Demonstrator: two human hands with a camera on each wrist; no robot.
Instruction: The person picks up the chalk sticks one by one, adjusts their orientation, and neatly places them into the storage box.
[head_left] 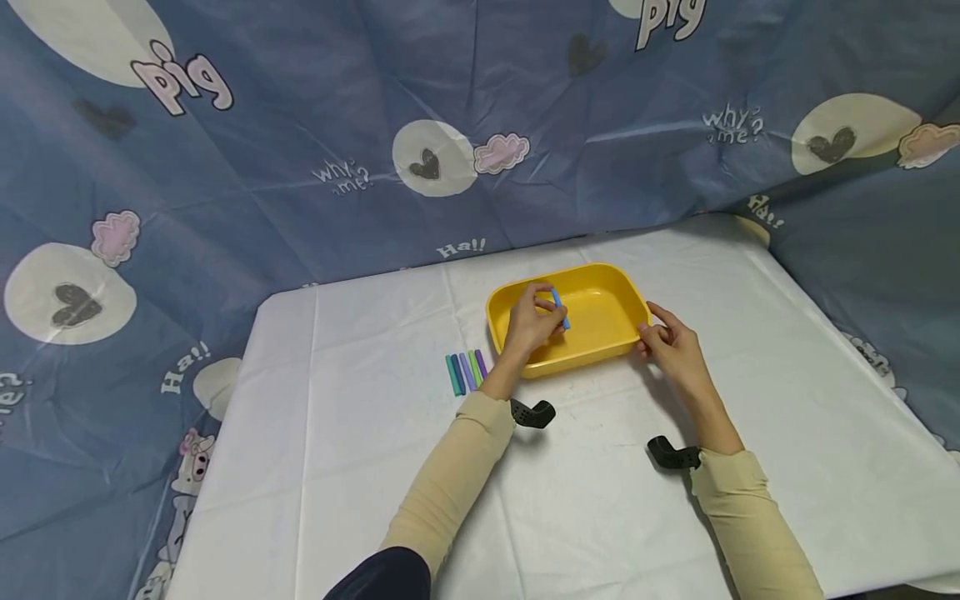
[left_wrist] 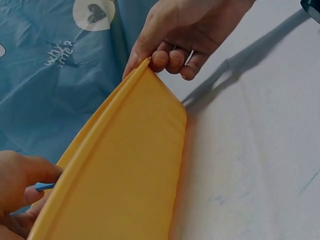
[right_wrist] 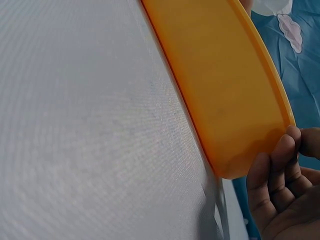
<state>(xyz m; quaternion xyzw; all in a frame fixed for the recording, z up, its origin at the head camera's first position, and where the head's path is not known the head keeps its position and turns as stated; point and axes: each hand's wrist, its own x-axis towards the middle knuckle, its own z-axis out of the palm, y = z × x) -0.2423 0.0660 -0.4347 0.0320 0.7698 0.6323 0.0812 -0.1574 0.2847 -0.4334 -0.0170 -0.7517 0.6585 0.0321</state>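
A yellow rectangular tray [head_left: 600, 318] with rounded corners stands on the white-covered table. My left hand [head_left: 531, 323] is over the left part of the tray and pinches a slim blue pen-like stick [head_left: 560, 308] between thumb and fingers. In the left wrist view only an end of the blue stick [left_wrist: 45, 186] shows beyond the tray's wall. My right hand [head_left: 677, 348] pinches the tray's rim at its near right corner, thumb and fingers on either side, as the right wrist view also shows. Left of the tray lie several similar sticks [head_left: 462, 372] in green, blue and purple, partly behind my left forearm.
White cloth [head_left: 360, 433] covers the table around the tray. A blue printed curtain [head_left: 300, 167] hangs behind the table and at its sides. Black curved mounts [head_left: 534, 414] are worn at both wrists.
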